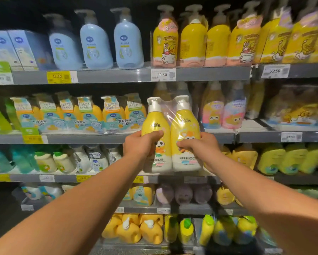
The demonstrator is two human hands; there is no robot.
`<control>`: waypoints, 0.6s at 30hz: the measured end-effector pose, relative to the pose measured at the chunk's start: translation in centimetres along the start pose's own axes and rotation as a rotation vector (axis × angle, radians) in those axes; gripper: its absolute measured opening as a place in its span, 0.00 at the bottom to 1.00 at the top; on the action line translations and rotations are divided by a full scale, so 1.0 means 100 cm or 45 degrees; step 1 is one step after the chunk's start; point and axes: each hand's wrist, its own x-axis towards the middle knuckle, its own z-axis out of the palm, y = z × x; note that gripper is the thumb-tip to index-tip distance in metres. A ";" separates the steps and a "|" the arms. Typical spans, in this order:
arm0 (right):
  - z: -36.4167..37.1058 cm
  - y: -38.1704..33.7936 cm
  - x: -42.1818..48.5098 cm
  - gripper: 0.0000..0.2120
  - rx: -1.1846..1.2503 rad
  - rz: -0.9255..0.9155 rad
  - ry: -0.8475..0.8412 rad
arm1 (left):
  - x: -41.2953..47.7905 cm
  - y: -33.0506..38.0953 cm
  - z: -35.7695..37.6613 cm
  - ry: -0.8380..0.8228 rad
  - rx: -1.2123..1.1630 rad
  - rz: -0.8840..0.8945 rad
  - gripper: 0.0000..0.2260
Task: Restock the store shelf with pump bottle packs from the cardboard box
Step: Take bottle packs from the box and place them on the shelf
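A pump bottle pack (173, 126), two yellow bottles with white pumps wrapped in clear plastic, is held upright in front of the second shelf (91, 138). My left hand (141, 144) grips the left bottle's side. My right hand (198, 144) grips the right bottle's side. The pack hangs level with a gap in that shelf row, where dim yellow bottles (161, 91) stand further back. The cardboard box is out of view.
Blue pump bottles (96, 45) and yellow ones (193, 39) fill the top shelf. Wrapped packs (114, 115) stand left of the gap, pastel bottles (222, 111) right of it. Lower shelves (117, 178) carry several more bottles. Price tags (162, 74) line the shelf edges.
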 end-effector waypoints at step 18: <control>0.023 0.000 0.100 0.18 -0.001 0.047 0.213 | 0.105 0.014 0.028 -0.086 0.186 0.081 0.15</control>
